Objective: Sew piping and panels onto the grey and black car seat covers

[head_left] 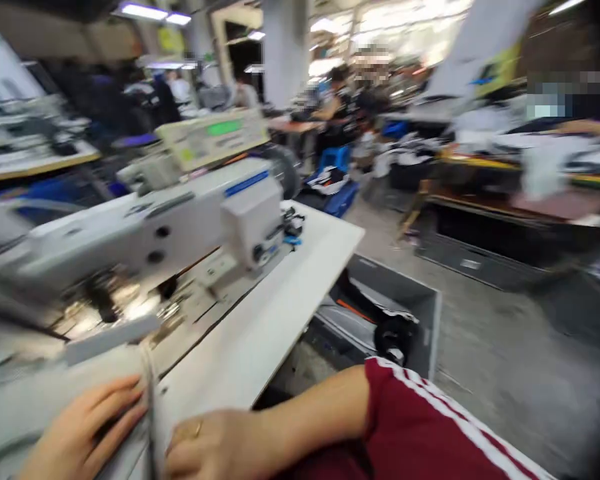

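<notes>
Pale grey cloth (40,400), soft and folded into a raised ridge, lies at the lower left on the white sewing table (280,313), just in front of the machine's needle end. No writing on it can be read.

At the far left, the left hand (80,433) lies flat on the cloth with fingers spread and pressing down, not clenched; its wrist is cut off by the frame's bottom edge. Just right of the ridge, the right hand (215,447), with a gold ring on one finger, rests with fingers curled against the fold; whether it pinches the fabric cannot be told. Its forearm runs back into a dark red sleeve with white stripes (430,427).

Above the hands stands a blurred white industrial sewing machine (145,233) with a blue strip whose lettering is unreadable. Behind it sits a cream control box with a green display (215,137), its characters too smeared to read.

Further right, beneath the table edge, is a grey metal bin (405,307) holding dark fabric. Blurred co-workers sit beyond.
</notes>
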{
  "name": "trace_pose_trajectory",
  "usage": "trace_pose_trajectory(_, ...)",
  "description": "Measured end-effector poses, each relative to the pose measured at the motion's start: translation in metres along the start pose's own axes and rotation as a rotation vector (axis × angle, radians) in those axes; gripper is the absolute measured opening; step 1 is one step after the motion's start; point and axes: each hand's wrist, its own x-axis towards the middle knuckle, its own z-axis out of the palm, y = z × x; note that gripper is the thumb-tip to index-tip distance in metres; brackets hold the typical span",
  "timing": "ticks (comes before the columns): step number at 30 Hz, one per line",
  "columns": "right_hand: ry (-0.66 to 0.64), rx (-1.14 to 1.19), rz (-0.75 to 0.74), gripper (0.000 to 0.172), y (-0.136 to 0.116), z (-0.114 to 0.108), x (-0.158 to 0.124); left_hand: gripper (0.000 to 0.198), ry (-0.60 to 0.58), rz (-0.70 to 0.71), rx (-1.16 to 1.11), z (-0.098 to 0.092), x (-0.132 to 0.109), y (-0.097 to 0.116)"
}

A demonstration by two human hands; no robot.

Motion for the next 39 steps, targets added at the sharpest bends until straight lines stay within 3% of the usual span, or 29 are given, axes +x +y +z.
trace_pose_trajectory(2,0.078,-0.137,-0.114,0.025,-0.001,0.014,0.002,0.033,-0.087,-0.120,0.003,-0.009,-0.031,0.012)
trace_pose_trajectory(4,0.178,-0.239,-0.135,0.022,-0.001,0.022,0.001,0.041,-0.183,-0.191,0.031,-0.012,-0.040,0.022)
trace_pose_trajectory(10,0.360,-0.269,-0.097,0.018,-0.006,0.027,-0.002,0.026,-0.123,-0.250,0.053,-0.004,-0.037,0.046)
trace_pose_trajectory(14,0.338,-0.285,-0.092,0.020,-0.008,0.024,0.001,0.023,-0.074,-0.272,0.041,-0.002,-0.036,0.049)
trace_pose_trajectory(26,0.325,-0.282,-0.050,0.019,-0.008,0.027,0.002,0.023,-0.195,-0.241,0.102,-0.005,-0.032,0.047)
trace_pose_trajectory(39,0.334,-0.250,-0.016,0.019,-0.007,0.026,0.003,0.021,-0.185,-0.202,0.105,-0.006,-0.032,0.045)
